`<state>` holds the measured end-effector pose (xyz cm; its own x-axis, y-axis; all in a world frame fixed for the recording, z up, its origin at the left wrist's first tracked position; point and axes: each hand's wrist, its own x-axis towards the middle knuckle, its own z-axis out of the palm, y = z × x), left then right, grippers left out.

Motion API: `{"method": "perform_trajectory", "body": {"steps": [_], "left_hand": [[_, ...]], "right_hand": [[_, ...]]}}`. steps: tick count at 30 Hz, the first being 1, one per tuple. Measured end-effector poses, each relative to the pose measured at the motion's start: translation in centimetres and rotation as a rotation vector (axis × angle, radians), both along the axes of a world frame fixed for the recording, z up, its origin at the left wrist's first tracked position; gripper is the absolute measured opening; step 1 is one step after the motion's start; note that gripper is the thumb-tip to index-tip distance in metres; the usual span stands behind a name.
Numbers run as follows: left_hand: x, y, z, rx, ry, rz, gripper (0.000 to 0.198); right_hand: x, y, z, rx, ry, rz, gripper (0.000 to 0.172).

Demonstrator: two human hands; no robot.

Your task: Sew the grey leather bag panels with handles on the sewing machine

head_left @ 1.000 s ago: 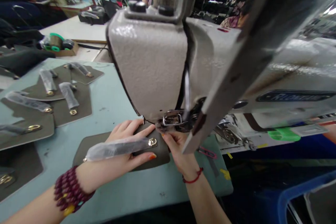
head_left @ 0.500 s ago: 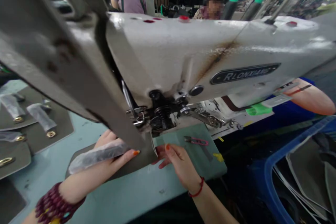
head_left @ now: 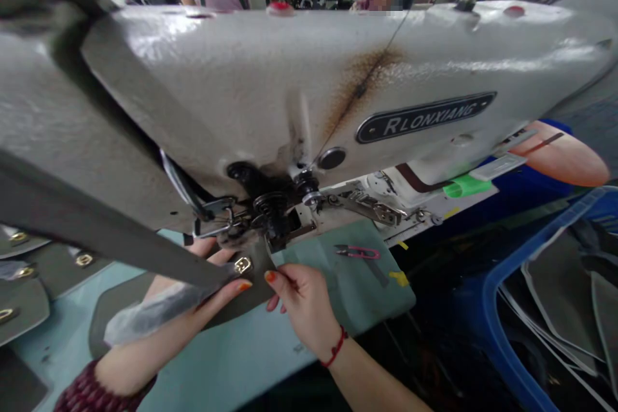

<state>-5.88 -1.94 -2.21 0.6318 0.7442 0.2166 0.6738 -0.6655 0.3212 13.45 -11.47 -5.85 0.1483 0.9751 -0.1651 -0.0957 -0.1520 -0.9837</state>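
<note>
A dark grey panel (head_left: 109, 306) lies under the sewing machine's needle area, its right edge curling up. On it is a strap in clear plastic wrap (head_left: 145, 322), ending in a gold buckle (head_left: 243, 264). My left hand (head_left: 212, 302) holds the panel down, thumb stretched beside the buckle; the strap and a grey machine bar hide most of its fingers. With thumb and fingers closed, my right hand (head_left: 304, 302) pinches the panel's right edge, just in front of the presser area. Pink-handled thread snips (head_left: 357, 252) lie on the table to the right.
The white sewing machine head (head_left: 270, 90) spans the view above my hands. More grey panels with wrapped straps (head_left: 22, 299) lie at left on the pale green table (head_left: 232, 360). A blue bin (head_left: 490, 309) of cut pieces stands at right. Other people are beyond the machine.
My view has moved closer to the machine. The buckle, formerly hidden behind the bar, now shows. My right hand's fingers have closed on the panel's edge; the left hand keeps hold of the panel.
</note>
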Motion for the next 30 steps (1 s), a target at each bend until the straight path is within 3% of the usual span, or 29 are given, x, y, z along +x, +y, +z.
{"method": "perform_trajectory", "body": {"steps": [3,8,12,20,30], "left_hand": [[1.1,0.3,0.7,0.095,0.091,-0.04,0.048],[2.2,0.6,2.2,0.164,0.075,-0.161,0.028],[2.3,0.5,2.7,0.179,0.123,-0.144,0.038],[2.2,0.4,3.1,0.037,0.07,-0.13,0.041],[2.6,0.6,3.7,0.008,0.104,-0.126,0.046]], "right_hand": [[-0.5,0.0,-0.5,-0.028,0.094,-0.034,0.05],[-0.7,0.0,0.1,-0.062,0.147,-0.043,0.051],[-0.6,0.0,0.5,-0.075,0.14,-0.035,0.053],[0.1,-0.1,1.1,-0.051,0.065,-0.005,0.051],[0.2,-0.1,0.6,-0.042,0.071,0.016,0.053]]}}
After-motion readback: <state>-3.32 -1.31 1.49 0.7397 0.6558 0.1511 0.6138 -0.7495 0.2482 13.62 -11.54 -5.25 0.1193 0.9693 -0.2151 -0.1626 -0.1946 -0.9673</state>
